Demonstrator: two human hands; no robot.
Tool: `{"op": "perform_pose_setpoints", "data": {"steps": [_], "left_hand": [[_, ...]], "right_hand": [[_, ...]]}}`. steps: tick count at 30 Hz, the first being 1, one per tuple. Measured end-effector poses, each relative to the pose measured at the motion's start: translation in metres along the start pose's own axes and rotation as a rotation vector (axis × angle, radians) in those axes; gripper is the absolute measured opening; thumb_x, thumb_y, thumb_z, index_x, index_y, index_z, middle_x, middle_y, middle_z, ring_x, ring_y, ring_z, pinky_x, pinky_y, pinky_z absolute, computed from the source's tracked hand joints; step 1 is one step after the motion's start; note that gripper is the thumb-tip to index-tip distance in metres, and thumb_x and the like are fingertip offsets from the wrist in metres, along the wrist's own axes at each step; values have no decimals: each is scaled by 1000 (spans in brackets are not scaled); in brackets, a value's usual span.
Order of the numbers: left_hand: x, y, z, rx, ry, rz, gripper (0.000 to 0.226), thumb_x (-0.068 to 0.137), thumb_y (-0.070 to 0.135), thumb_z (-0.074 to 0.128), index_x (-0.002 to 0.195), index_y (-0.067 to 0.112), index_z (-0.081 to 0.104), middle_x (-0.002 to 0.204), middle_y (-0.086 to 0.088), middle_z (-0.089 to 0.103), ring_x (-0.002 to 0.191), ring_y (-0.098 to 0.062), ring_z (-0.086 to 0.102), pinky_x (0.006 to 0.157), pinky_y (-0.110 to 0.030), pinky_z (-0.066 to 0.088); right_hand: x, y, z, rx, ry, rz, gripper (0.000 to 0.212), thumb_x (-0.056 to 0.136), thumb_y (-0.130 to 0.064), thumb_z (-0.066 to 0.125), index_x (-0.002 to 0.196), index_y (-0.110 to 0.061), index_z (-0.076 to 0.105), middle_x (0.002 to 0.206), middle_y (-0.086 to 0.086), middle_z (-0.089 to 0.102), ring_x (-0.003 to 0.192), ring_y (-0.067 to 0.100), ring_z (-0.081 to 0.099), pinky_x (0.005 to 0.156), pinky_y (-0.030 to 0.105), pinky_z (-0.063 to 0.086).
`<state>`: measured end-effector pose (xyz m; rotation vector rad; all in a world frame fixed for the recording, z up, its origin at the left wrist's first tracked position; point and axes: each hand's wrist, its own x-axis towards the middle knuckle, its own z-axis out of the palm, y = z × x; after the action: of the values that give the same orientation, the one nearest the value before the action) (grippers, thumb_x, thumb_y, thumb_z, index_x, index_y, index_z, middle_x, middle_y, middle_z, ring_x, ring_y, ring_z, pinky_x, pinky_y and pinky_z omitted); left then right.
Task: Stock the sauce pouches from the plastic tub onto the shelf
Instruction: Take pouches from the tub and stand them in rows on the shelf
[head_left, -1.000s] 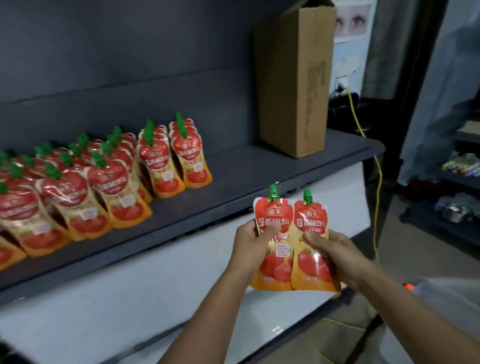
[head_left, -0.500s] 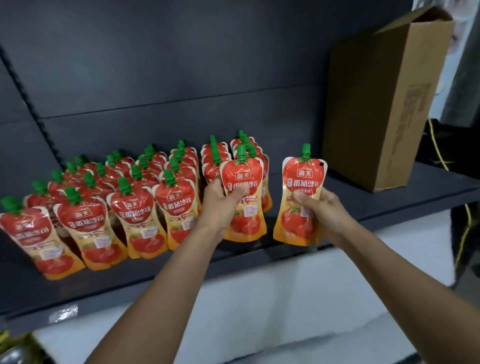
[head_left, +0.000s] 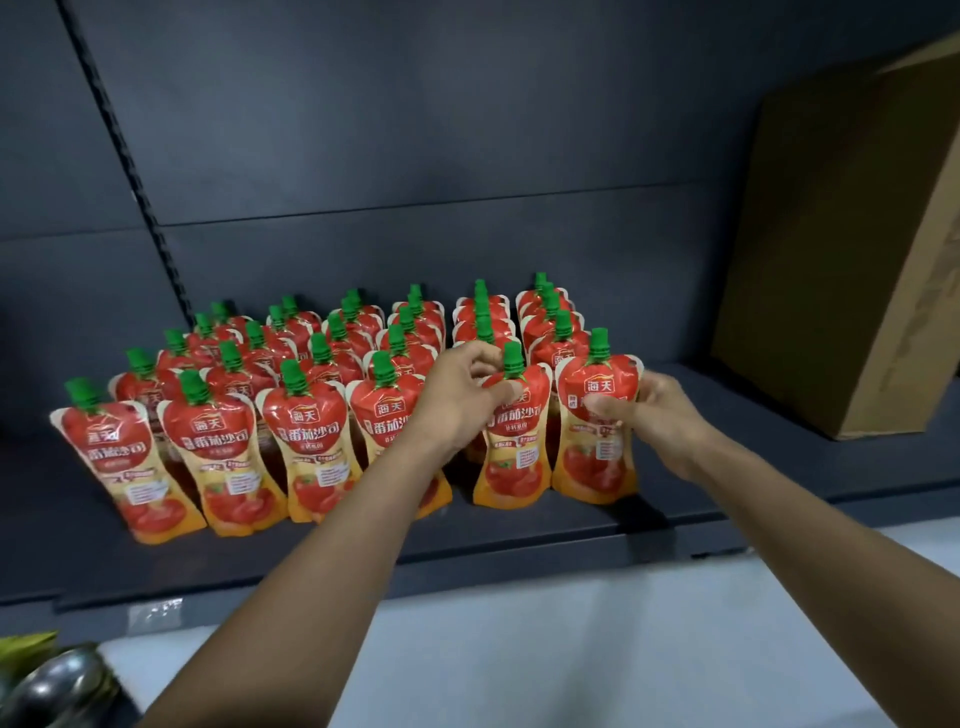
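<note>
L grip: left grip (head_left: 457, 395) clamped on left pouch (head_left: 514, 457). Thumb on the front just under the green cap, fingers curled behind the neck.
R grip: right grip (head_left: 660, 415) clamped on right pouch (head_left: 597, 462). Thumb across the red front, fingers wrapped round its rt edge.
Left pouch: upright, base down on shelf (head_left: 675, 519). Front of the 5th column from lt, just beside the front-row pouch on its lt.
Right pouch: upright, side by side w/ left pouch, touching or nearly so. Front of the rt-most column. Base at shelf surface; can't tell if full wt is on it.
Stock: stocked pouches (head_left: 311, 431) stand in columns front to back, red/orange w/ green caps, labels facing out. They fill lt and middle of shelf.
Shelf: dark grey, bare strip along the front edge and rt of the pouches.
Box: cardboard box (head_left: 857, 249) upright at rt end of shelf, well apart from right pouch.
Backing: dark back panel (head_left: 415, 130) w/ slotted upright (head_left: 140, 182) at lt.
Below: white panel (head_left: 571, 649) under shelf. Shiny metal object (head_left: 57, 686) in bottom lt corner, blurred.
</note>
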<state>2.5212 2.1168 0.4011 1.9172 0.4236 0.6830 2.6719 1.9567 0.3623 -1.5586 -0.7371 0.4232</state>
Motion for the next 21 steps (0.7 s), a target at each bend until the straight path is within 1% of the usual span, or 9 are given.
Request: {"op": "perform_pose_setpoints", "data": {"steps": [1, 3, 5, 8, 11, 14, 16, 18, 21], "left_hand": [[2, 5, -3, 104, -43, 16, 29, 86, 10, 73, 109, 19, 57, 111, -2, 61, 103, -18, 61, 80, -26, 55], [9, 15, -5, 319, -111, 23, 45, 85, 13, 74, 123, 23, 53, 123, -4, 59, 113, -21, 58, 87, -30, 54], [15, 23, -6, 549, -142, 53, 54, 83, 18, 76, 130, 28, 50, 133, -2, 54, 121, -22, 54, 94, -33, 50], [23, 33, -9, 762, -221, 84, 35, 84, 22, 75, 111, 30, 53, 129, -1, 52, 111, -22, 55, 80, -28, 45], [30, 37, -12, 781, -323, 84, 28, 86, 17, 73, 104, 26, 54, 116, -2, 54, 97, -19, 58, 66, -24, 48], [34, 40, -15, 769, -347, 118, 27, 87, 11, 71, 106, 22, 55, 104, 5, 53, 89, -13, 56, 62, -19, 47], [36, 39, -16, 764, -338, 133, 26, 87, 10, 70, 105, 22, 54, 91, 12, 48, 80, -6, 51, 57, -17, 42], [38, 37, -17, 752, -331, 145, 26, 87, 10, 71, 103, 22, 55, 88, 15, 45, 81, -7, 51, 57, -16, 39], [41, 36, -17, 733, -327, 146, 26, 86, 9, 71, 102, 22, 56, 94, 13, 49, 91, -12, 52, 59, -16, 40]], "right_hand": [[2, -6, -3, -41, -7, -11, 36, 76, -18, 78, 110, -14, 66, 102, 2, 74, 94, 19, 71, 81, 38, 56], [5, -17, -10, -139, -24, -34, 30, 77, -19, 78, 104, -14, 67, 100, 0, 74, 92, 16, 71, 77, 33, 55], [8, -25, -16, -230, -57, -41, 24, 77, -19, 78, 98, -16, 67, 97, -2, 74, 90, 13, 70, 78, 33, 55], [11, -33, -23, -325, -142, -16, 19, 78, -18, 77, 94, -20, 67, 95, -6, 73, 87, 9, 69, 74, 29, 54], [15, -37, -26, -398, -207, -8, 18, 81, -17, 75, 96, -22, 66, 95, -5, 74, 86, 14, 69, 64, 31, 54], [18, -36, -27, -334, -237, 2, 19, 80, -13, 74, 96, -20, 66, 97, -2, 74, 89, 15, 71, 69, 33, 59], [21, -34, -25, -319, -233, -5, 20, 80, -12, 75, 98, -19, 67, 98, -1, 74, 90, 14, 71, 71, 33, 60], [24, -32, -22, -307, -224, -11, 21, 80, -12, 75, 99, -17, 67, 99, -1, 74, 91, 14, 71, 73, 35, 60], [30, -31, -19, -310, -213, -7, 21, 80, -12, 74, 99, -17, 67, 99, -1, 74, 92, 15, 71, 75, 36, 60]]}}
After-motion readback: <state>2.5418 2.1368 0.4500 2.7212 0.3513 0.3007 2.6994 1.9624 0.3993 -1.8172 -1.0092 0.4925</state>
